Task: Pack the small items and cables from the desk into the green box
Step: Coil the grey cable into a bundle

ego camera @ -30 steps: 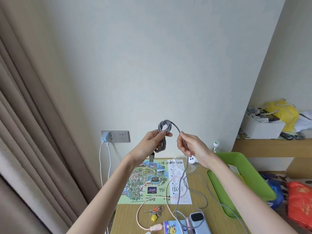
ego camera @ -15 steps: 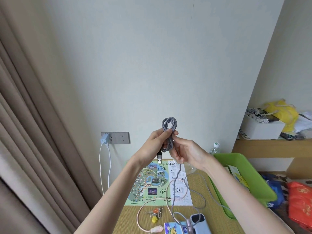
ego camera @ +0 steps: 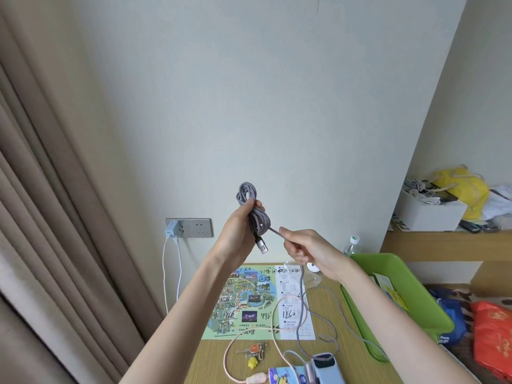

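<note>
Head view: your left hand [ego camera: 240, 231] is clenched around the coiled grey braided cable [ego camera: 250, 206], held upright above the desk. Your right hand [ego camera: 307, 252] pinches its loose tail, which trails down-right toward the green plastic box [ego camera: 401, 297] at the desk's right edge.

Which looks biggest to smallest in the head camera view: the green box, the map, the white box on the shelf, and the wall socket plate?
1. green box
2. map
3. white box
4. wall socket plate

The green box and map look close in size, and the box is partly hidden by the right arm, so that order is unsure.
</note>
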A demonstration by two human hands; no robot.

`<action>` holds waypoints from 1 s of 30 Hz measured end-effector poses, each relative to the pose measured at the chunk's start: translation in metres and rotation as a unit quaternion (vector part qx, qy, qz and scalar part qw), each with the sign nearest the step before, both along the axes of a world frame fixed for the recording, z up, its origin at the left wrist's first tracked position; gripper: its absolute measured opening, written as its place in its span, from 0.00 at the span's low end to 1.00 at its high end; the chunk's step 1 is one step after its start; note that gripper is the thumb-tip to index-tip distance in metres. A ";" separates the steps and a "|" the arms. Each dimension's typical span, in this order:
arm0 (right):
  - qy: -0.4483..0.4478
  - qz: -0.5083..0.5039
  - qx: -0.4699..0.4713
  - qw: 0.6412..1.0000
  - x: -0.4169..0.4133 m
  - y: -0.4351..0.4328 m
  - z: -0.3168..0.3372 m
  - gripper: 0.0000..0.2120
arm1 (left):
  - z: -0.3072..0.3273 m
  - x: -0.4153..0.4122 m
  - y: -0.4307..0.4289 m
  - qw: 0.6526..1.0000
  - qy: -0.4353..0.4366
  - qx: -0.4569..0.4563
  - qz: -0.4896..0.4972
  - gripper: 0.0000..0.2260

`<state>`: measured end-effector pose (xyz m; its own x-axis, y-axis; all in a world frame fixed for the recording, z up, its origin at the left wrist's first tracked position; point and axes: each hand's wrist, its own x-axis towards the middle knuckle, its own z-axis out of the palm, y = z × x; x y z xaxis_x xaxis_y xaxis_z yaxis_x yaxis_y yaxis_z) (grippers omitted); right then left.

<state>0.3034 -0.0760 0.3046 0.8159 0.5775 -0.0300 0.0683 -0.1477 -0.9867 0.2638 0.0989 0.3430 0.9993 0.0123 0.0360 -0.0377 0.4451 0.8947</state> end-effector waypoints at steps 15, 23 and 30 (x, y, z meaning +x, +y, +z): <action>-0.043 -0.075 0.064 0.994 0.009 -0.011 0.033 0.16 | -0.020 -0.001 0.021 0.920 -0.065 0.371 0.108 0.12; -0.141 -0.108 0.029 0.984 0.008 0.001 0.033 0.14 | -0.022 -0.013 -0.003 0.915 -0.026 0.395 -0.076 0.14; -0.194 -0.135 0.036 0.971 0.013 0.002 0.028 0.12 | -0.018 -0.015 -0.011 0.903 -0.039 0.413 -0.114 0.13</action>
<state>0.3163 -0.0736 0.3329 0.8797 0.3298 0.3425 0.4053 -0.1434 -0.9029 0.2484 0.0880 0.3247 0.9664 -0.2569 0.0093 -0.1066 -0.3676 0.9239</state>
